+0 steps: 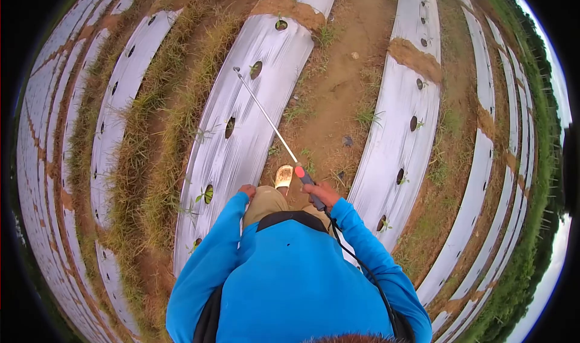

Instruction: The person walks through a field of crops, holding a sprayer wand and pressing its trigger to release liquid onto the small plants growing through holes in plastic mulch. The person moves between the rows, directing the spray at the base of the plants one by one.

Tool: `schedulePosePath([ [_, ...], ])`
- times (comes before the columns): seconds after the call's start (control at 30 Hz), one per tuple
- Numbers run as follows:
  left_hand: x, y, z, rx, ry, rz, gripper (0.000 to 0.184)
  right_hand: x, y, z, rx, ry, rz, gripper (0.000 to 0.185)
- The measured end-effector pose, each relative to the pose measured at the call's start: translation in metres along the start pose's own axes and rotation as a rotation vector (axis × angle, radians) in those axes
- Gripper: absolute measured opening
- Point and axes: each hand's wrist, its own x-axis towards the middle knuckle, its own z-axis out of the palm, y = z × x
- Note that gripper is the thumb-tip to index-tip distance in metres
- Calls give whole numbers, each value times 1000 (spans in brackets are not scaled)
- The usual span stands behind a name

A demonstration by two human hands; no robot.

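My right hand [322, 194] is wrapped round the dark grip of a sprayer wand [267, 118]. The wand has a red part on its handle and a thin metal tube. Its nozzle end points up and left, over the plastic-covered bed and close to a planting hole [256, 70]. From the handle a black hose [356, 257] runs back along my right arm. My left hand [247, 190] hangs beside my left thigh, small in view, its fingers curled and nothing visible in them. A seedling [208, 194] grows from a hole in the bed left of that hand.
Silvery plastic mulch beds [396, 137] with planting holes run on both sides. Between them lies a bare soil path [335, 83], where my light-coloured shoe [283, 177] shows. Grass strips [175, 101] grow farther left. Soil mounds [289, 9] cross the plastic in places.
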Motion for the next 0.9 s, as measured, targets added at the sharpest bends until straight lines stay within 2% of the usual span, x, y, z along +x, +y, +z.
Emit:
schedulePosePath([
  [0.03, -5, 40, -10, -114, 5, 85, 27, 3, -19, -8, 29, -24, 49, 36],
  [0.07, -4, 79, -22, -102, 6, 88, 27, 11, -39, -19, 40, -22, 42, 36],
  [0.13, 11, 152, -40, -263, -93, 250, 27, 36, -76, -50, 20, -44, 47, 35],
  [0.23, 55, 242, -60, -201, -40, 264, 29, 91, -121, -95, 79, -100, 11, 34],
  [0.27, 65, 260, -63, -202, -36, 253, 29, 107, -131, -107, 81, -109, 19, 34],
  [0.33, 92, 308, -79, -178, -7, 121, 27, 147, -162, -136, 116, 9, -175, 37],
  [0.37, 111, 322, -84, -176, 7, 117, 27, 173, -171, -156, 120, -4, -179, 37],
  [0.43, 140, 349, -89, -147, 76, -67, 25, 222, -193, -202, -167, 1, -147, 40],
  [0.53, 144, 381, -87, -214, 52, -23, 24, 231, -264, -255, 11, -80, -86, 41],
  [0.6, 148, 430, -94, -200, 86, -204, 26, 227, -328, -294, 18, -93, -25, 39],
  [0.63, 178, 420, -98, -13, 66, 102, 28, 232, -342, -314, 58, -105, 10, 39],
  [0.7, 233, 407, -107, 422, 223, 740, 31, 240, -383, -342, 97, -59, 11, 39],
  [0.83, 255, 508, -130, 432, 262, 681, 35, 284, -457, -388, 210, -80, -15, 39],
  [0.9, 239, 591, -142, 104, 53, 358, 32, 316, -492, -408, 191, -78, -1, 39],
])
